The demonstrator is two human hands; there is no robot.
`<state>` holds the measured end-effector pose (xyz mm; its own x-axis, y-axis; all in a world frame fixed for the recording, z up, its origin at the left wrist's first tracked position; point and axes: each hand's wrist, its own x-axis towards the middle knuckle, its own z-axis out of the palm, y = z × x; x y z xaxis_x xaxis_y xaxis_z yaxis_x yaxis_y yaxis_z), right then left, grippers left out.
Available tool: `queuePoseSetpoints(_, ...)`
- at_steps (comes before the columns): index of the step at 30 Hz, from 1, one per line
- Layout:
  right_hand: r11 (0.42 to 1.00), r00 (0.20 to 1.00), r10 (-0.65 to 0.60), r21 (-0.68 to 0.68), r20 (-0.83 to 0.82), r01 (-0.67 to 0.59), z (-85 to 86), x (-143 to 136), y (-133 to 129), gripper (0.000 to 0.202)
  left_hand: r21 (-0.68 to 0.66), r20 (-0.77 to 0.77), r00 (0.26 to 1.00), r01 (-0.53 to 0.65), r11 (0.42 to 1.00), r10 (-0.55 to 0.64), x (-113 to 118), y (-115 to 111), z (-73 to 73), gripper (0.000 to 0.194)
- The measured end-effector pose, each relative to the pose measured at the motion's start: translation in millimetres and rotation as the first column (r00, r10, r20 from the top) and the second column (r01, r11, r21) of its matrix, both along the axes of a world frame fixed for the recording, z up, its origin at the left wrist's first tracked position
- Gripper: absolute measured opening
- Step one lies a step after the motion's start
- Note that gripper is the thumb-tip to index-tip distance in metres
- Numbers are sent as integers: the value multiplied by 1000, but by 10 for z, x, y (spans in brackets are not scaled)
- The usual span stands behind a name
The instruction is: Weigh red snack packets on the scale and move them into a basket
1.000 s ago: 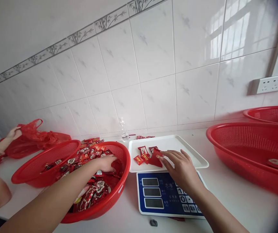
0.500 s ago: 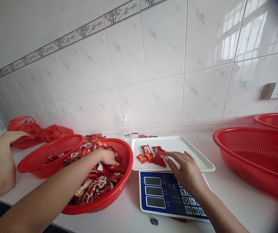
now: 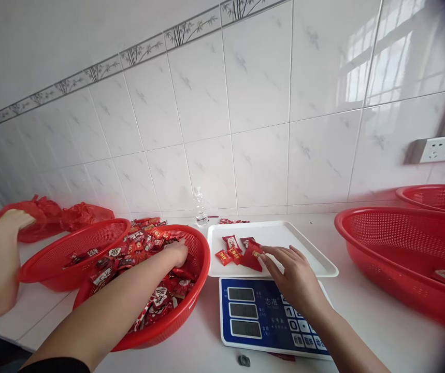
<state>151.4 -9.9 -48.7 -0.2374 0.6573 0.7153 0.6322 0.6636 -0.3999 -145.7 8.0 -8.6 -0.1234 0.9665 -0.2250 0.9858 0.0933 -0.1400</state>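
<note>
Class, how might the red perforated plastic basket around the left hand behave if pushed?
That red perforated plastic basket would probably feel heavy, since small, shiny wrapped packets fill much of it. Its broad, low shape suggests it may slide rather than tip. The loose heap might shift, as packets lie jumbled together.

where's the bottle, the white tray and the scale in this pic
Bottle [image 3: 200, 210], head view: middle of its clear body
White tray [image 3: 276, 232], head view: bare part of its floor
Scale [image 3: 268, 317], head view: blue front panel

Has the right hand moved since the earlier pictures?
No, not visibly: against the white tray, the right hand keeps the same place, still at the large red packet.
</note>
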Motion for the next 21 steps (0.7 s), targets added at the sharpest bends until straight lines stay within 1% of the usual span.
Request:
queuePoseSetpoints(3,1000,1000,3,-7,-1,-3,-2,7,12,31,-7,-56,998,-8,1000,8,26,-25,44,33)
queuePoseSetpoints(5,1000,1000,4,-10,0,-4,0,13,15,29,24,-66,998,8,1000,-7,30,-72,114,22)
queuePoseSetpoints(6,1000,1000,4,-10,0,-4,3,15,12,28,56,-66,998,17,998,-13,28,-100,161,17)
queuePoseSetpoints(7,1000,1000,4,-9,0,-4,9,16,7,28,96,-65,998,23,995,-16,26,-128,213,16)
queuePoseSetpoints(9,1000,1000,4,-8,3,-4,22,11,-10,27,189,-66,998,23,982,-11,31,-173,326,23)
queuePoseSetpoints(11,1000,1000,8,-4,15,-8,31,-3,-30,26,311,-37,999,12,950,0,70,-193,434,27)
queuePoseSetpoints(13,1000,999,12,9,32,-12,31,-20,-46,25,424,46,998,9,906,-32,159,-183,515,28)
queuePoseSetpoints(15,1000,999,15,22,51,-16,21,-35,-51,25,504,162,979,29,863,-127,300,-144,555,25)
queuePoseSetpoints(16,1000,998,15,24,60,-17,14,-40,-50,24,522,215,959,46,851,-184,385,-115,558,23)
queuePoseSetpoints(18,1000,997,11,16,70,-12,2,-44,-44,24,537,311,908,77,840,-282,572,-43,535,19)
queuePoseSetpoints(21,1000,997,2,0,71,-2,-2,-38,-36,24,500,436,830,98,860,-348,841,71,452,19)
